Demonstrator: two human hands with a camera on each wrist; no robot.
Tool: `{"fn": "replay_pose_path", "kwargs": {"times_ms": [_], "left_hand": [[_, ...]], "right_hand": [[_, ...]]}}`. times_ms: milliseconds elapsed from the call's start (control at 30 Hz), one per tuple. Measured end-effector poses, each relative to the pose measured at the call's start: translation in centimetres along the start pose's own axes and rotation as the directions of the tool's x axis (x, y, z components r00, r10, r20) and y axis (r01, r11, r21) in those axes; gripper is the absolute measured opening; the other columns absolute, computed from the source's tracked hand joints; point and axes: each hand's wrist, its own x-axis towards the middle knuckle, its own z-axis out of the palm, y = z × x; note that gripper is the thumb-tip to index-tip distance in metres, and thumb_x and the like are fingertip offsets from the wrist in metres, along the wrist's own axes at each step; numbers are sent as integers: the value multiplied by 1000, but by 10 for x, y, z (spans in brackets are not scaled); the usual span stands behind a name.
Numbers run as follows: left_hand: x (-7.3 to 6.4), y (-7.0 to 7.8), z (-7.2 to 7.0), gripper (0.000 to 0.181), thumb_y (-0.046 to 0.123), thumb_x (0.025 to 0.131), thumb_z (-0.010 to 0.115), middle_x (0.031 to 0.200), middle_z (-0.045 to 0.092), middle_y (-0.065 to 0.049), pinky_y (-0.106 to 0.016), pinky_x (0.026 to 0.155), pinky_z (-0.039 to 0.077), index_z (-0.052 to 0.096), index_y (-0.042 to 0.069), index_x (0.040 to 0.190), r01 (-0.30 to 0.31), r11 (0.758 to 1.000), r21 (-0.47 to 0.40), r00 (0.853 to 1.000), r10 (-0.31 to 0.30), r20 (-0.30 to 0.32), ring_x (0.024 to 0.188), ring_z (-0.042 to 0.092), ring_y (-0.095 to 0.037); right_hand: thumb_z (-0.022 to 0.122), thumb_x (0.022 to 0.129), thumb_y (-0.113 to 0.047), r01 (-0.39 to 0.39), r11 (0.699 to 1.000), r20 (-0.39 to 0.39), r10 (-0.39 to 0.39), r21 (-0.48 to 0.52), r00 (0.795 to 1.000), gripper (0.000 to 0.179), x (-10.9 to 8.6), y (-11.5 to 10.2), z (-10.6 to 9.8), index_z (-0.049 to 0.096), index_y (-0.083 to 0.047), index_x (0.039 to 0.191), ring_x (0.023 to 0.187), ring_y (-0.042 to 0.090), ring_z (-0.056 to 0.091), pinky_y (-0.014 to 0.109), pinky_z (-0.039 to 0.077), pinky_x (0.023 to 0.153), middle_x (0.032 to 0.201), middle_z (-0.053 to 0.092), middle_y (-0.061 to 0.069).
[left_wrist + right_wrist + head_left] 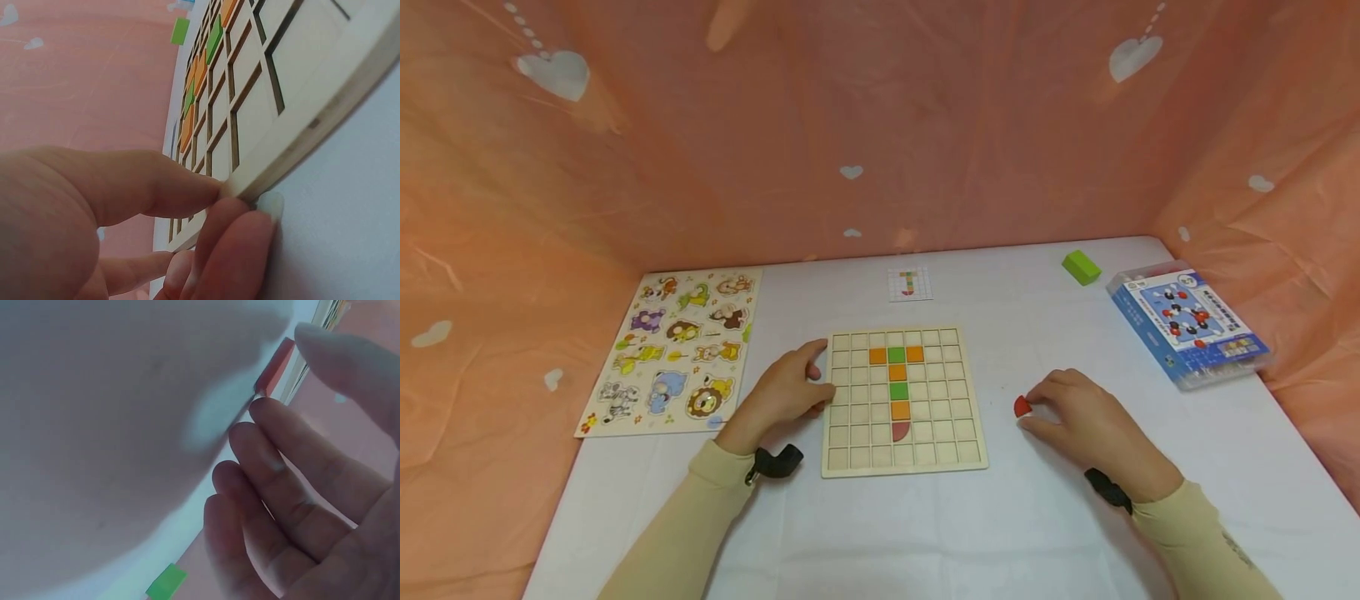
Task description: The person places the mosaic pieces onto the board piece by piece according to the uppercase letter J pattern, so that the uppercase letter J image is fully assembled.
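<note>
A square wooden grid board (955, 417) lies in front of me, with orange, green and red pieces set in its cells. Among them is a red quarter-round piece (901, 431) at the bottom of the column. My left hand (786, 387) rests against the board's left edge, thumb and index finger spread along it. In the left wrist view the thumb (181, 187) meets the rim, with bent fingers just below. Right of the board, my right hand (1075, 417) pinches a loose red quarter-round piece (1022, 406) between thumb and index fingertips, low over the table.
A small pattern card (910, 284) lies behind the board. An animal puzzle board (625, 358) is at left. At the back right are a green block (1081, 267) and a blue-and-white boxed set (1195, 321). Pink cloth (880, 125) hangs behind the white table.
</note>
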Motion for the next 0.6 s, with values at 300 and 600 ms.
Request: {"fn": "replay_pose_path", "kwargs": {"times_ms": [300,600], "left_hand": [[0,2,0,86,10,90,74,113,59,-16,-28,63,60,37,6,167,14,1000,-1,1000,-14,-3,69,70,-15],[-2,4,0,85,10,91,74,112,59,-16,-28,63,60,37,6,167,18,1000,3,1000,-18,-6,70,69,-15]], "right_hand": [[90,87,-21,20,1000,10,-21,4,1000,17,7,-8,4,81,-13,99,100,22,66,49,61,92,102,72,-1],[89,88,-19,44,999,10,-44,6,999,12,11,-11,5,80,-17,95,97,19,64,46,60,89,99,71,-4]]}}
